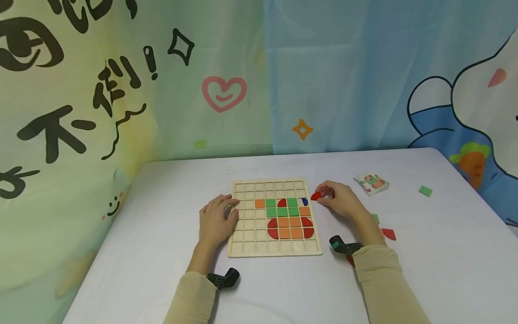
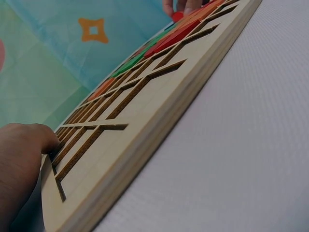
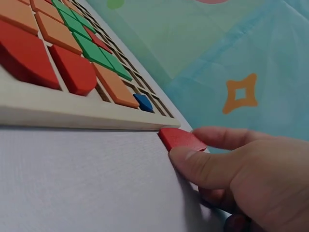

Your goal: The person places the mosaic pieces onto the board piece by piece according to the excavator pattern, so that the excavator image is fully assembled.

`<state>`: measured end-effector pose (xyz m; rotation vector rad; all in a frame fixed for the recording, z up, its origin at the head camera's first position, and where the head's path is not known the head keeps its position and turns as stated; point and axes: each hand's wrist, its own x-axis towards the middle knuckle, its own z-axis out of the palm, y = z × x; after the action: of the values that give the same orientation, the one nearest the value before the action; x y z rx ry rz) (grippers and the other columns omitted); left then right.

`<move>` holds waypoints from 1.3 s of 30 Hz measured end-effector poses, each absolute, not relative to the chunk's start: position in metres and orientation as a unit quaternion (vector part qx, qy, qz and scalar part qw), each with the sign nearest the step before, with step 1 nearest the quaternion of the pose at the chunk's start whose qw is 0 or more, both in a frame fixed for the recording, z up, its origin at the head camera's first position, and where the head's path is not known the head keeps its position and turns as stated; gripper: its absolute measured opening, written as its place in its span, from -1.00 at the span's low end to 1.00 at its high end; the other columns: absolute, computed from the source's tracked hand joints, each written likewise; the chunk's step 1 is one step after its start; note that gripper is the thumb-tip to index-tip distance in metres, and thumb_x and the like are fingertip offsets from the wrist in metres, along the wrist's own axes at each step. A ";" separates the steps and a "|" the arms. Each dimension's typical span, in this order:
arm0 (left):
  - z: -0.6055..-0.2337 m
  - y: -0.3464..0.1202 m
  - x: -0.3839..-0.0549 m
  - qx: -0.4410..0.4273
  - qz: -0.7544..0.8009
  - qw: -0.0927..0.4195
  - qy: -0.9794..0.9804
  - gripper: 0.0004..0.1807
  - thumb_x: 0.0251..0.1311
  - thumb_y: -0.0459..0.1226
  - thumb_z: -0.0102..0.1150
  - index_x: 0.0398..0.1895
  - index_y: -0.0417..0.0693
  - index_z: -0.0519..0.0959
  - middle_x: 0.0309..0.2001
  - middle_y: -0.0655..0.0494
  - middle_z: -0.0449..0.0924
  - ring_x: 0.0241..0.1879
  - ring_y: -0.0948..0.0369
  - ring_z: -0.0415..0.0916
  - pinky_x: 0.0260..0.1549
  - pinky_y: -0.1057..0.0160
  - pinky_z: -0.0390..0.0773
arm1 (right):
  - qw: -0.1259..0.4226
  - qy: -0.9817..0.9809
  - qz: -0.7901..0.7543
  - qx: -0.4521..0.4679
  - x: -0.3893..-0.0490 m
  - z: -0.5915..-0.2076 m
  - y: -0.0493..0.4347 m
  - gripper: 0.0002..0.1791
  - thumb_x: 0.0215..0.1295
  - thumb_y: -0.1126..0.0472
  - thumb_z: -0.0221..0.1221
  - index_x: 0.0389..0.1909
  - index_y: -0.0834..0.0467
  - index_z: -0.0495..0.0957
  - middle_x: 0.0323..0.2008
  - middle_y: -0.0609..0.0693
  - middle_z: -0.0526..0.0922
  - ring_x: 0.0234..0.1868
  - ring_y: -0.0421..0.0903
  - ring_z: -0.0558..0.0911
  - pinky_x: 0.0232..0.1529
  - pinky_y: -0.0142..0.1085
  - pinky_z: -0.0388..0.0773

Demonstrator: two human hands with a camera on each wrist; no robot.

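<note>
A light wooden grid board point(image 1: 247, 246) lies on the table with orange, green, red and blue pieces set in some of its squares. My left hand point(image 1: 217, 220) rests at the board's left edge, its thumb and fingertips touching the rim. In the left wrist view the thumb point(image 2: 46, 137) lies against the board's edge. Just off the board's right side, my right hand point(image 1: 341, 197) pinches a red quarter-circle piece point(image 3: 181, 139) between thumb and index finger. A small blue piece point(image 3: 144, 102) sits in the board's grid near that hand.
A stack of pattern cards point(image 1: 371, 182) lies beyond the right hand. A green square piece point(image 1: 426, 191) is farther right. Near the right forearm are another green piece point(image 1: 375, 218), a red piece point(image 1: 389, 234) and a partly hidden red piece point(image 1: 350, 259). A printed curtain point(image 1: 344, 90) hangs behind the table.
</note>
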<state>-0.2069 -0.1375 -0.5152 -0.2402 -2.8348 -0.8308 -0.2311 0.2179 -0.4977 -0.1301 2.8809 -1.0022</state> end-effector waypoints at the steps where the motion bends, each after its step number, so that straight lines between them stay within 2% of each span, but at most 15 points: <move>1: -0.515 -0.137 -0.207 -0.082 -0.281 0.089 -0.952 -0.69 0.23 -0.11 0.04 0.01 0.20 0.60 0.23 0.16 0.48 0.34 0.10 0.26 0.26 -0.12 0.12 | 0.043 0.942 -0.330 -0.039 -0.232 -0.498 0.218 -0.74 0.22 0.22 0.23 -0.07 0.10 0.54 -0.19 0.10 0.64 -0.24 -0.01 0.47 -0.19 -0.23 0.41; 7: -0.514 -0.135 -0.208 -0.080 -0.283 0.089 -0.952 -0.70 0.22 -0.13 0.05 0.00 0.20 0.61 0.22 0.15 0.48 0.34 0.10 0.26 0.26 -0.12 0.12 | 0.022 0.938 -0.344 -0.030 -0.233 -0.501 0.218 -0.75 0.27 0.19 0.19 -0.05 0.12 0.55 -0.15 0.13 0.64 -0.21 0.01 0.49 -0.16 -0.21 0.42; 11: -0.515 -0.135 -0.209 -0.082 -0.280 0.091 -0.952 -0.70 0.22 -0.12 0.04 0.00 0.19 0.61 0.22 0.15 0.49 0.34 0.10 0.26 0.26 -0.12 0.13 | -0.019 0.933 -0.360 -0.023 -0.233 -0.500 0.216 -0.75 0.30 0.19 0.16 -0.04 0.15 0.56 -0.11 0.14 0.65 -0.18 0.02 0.52 -0.14 -0.19 0.44; 15: -0.516 -0.136 -0.208 -0.080 -0.277 0.091 -0.953 -0.69 0.23 -0.12 0.04 0.01 0.19 0.61 0.22 0.16 0.49 0.34 0.11 0.26 0.26 -0.12 0.13 | -0.063 0.921 -0.384 0.003 -0.234 -0.497 0.204 -0.73 0.31 0.17 0.16 -0.01 0.15 0.56 -0.07 0.17 0.65 -0.22 0.01 0.52 -0.19 -0.23 0.44; 18: -0.516 -0.138 -0.207 -0.076 -0.277 0.094 -0.953 -0.69 0.22 -0.12 0.04 0.01 0.19 0.61 0.22 0.16 0.49 0.34 0.12 0.26 0.25 -0.12 0.13 | -0.076 0.911 -0.406 0.011 -0.236 -0.492 0.189 -0.72 0.31 0.15 0.16 0.00 0.13 0.58 -0.08 0.14 0.66 -0.28 -0.01 0.49 -0.26 -0.28 0.42; 30: -0.515 -0.138 -0.207 -0.077 -0.284 0.095 -0.951 -0.70 0.21 -0.13 0.06 0.00 0.18 0.61 0.22 0.14 0.49 0.34 0.11 0.26 0.26 -0.11 0.12 | -0.065 0.900 -0.428 -0.045 -0.244 -0.482 0.136 -0.76 0.31 0.11 0.16 -0.06 0.05 0.64 -0.16 0.01 0.70 -0.42 -0.07 0.44 -0.42 -0.30 0.41; 34: -0.514 -0.136 -0.207 -0.081 -0.284 0.097 -0.950 -0.70 0.21 -0.14 0.06 -0.01 0.17 0.61 0.22 0.14 0.49 0.33 0.10 0.27 0.25 -0.11 0.13 | -0.052 0.901 -0.426 -0.061 -0.244 -0.484 0.124 -0.78 0.31 0.10 0.16 -0.08 0.02 0.64 -0.16 -0.02 0.69 -0.44 -0.09 0.43 -0.40 -0.31 0.41; 39: -0.513 -0.137 -0.207 -0.082 -0.284 0.097 -0.950 -0.70 0.21 -0.13 0.06 0.00 0.17 0.61 0.22 0.14 0.49 0.34 0.10 0.27 0.25 -0.10 0.12 | -0.042 0.903 -0.420 -0.079 -0.246 -0.492 0.112 -0.80 0.30 0.11 0.17 -0.11 0.01 0.65 -0.13 -0.02 0.70 -0.44 -0.13 0.52 -0.34 -0.30 0.47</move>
<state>-0.2069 -0.1367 -0.5134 -0.2421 -2.8149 -0.8410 -0.2463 0.1124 -0.4922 -0.2543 2.9153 -1.3562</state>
